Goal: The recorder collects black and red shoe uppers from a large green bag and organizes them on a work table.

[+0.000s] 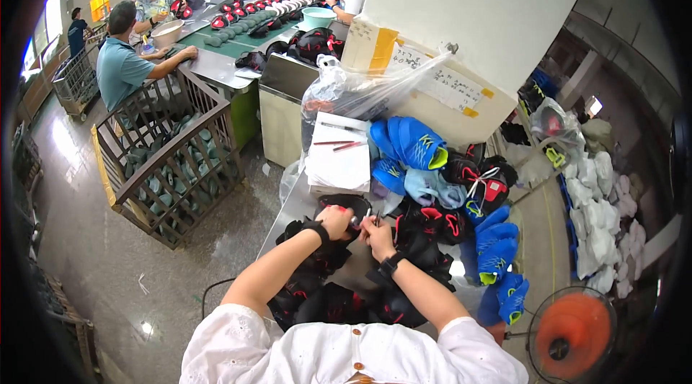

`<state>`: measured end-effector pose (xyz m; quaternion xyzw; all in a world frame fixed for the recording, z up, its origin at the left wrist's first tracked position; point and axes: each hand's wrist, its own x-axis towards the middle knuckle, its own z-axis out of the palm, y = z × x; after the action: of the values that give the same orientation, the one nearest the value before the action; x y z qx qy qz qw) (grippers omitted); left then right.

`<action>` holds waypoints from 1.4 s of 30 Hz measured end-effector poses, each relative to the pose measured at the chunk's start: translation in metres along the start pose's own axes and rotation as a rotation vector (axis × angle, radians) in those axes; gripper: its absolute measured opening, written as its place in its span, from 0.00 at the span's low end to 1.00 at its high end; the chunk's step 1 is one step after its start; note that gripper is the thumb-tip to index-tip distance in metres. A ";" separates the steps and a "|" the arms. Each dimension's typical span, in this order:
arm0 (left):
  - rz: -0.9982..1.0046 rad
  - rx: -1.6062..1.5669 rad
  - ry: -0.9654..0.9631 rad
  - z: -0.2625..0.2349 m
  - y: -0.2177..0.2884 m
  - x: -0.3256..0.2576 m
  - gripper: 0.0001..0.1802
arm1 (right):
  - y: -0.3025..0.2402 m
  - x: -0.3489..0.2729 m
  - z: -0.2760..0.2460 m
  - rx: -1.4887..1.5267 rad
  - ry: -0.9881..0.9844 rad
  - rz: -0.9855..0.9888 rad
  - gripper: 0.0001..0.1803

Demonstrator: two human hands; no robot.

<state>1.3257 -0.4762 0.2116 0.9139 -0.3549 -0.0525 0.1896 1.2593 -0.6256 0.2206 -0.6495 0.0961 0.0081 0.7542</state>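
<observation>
Both forearms reach forward from the lower edge, elbows bent, wrists drawn close together. Left hand (335, 221) is curled into a closed grip, right hand (378, 234) pinched tight beside it, a dark band on each wrist.

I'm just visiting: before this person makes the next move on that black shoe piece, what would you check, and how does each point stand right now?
1. Left hand has hold of the black shoe piece: ok, it rests on it.
2. Right hand has its small tool in its grip: ok, a thin tool sticks up from the fingers; its kind cannot be told.
3. Tool tip clear of the left fingers: cannot tell, the hands are close together.
4. Room on the table in front: not ok, black shoe parts crowd it.
5. Stack of white papers out of the way: ok, it lies beyond the hands.
</observation>
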 end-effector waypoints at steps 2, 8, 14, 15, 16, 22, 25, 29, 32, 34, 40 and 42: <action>0.108 0.317 -0.230 -0.007 0.003 -0.019 0.16 | -0.011 -0.013 0.003 0.049 -0.022 0.015 0.13; 0.059 0.326 -0.149 0.009 -0.004 -0.024 0.09 | -0.031 -0.037 0.043 0.079 -0.124 -0.109 0.16; -0.015 -0.093 -0.392 -0.028 0.002 -0.032 0.24 | -0.062 -0.015 0.026 0.457 0.184 -0.087 0.17; 0.024 -0.080 -0.298 -0.033 0.017 -0.040 0.23 | -0.062 -0.016 0.021 0.457 0.198 -0.096 0.17; 0.022 -0.074 -0.296 -0.033 0.023 -0.045 0.23 | -0.062 -0.016 0.027 0.377 0.128 -0.129 0.17; -0.024 0.165 -0.347 -0.018 0.018 -0.039 0.25 | -0.077 -0.072 0.066 0.214 -0.161 -0.249 0.18; -0.144 0.246 -0.388 -0.014 0.023 -0.039 0.26 | -0.091 -0.090 0.067 0.271 -0.243 -0.370 0.19; -0.087 0.407 -0.409 0.023 0.012 -0.018 0.27 | -0.110 -0.093 0.070 0.360 -0.203 -0.396 0.21; -0.089 0.442 -0.425 0.075 -0.014 0.008 0.32 | -0.125 -0.105 0.077 0.396 -0.231 -0.520 0.21; -0.111 0.373 -0.523 0.072 -0.009 0.016 0.35 | -0.152 -0.113 0.077 0.364 -0.352 -0.697 0.20; -0.305 0.234 -0.392 0.029 0.017 0.007 0.24 | -0.150 -0.134 0.109 0.264 -0.440 -0.568 0.20; -0.218 0.225 -0.334 0.037 0.009 0.014 0.23 | -0.135 -0.135 0.113 0.210 -0.504 -0.562 0.15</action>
<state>1.3216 -0.5032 0.1820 0.9409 -0.2842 -0.1834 0.0181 1.1605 -0.5210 0.3891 -0.5476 -0.2733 -0.0495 0.7893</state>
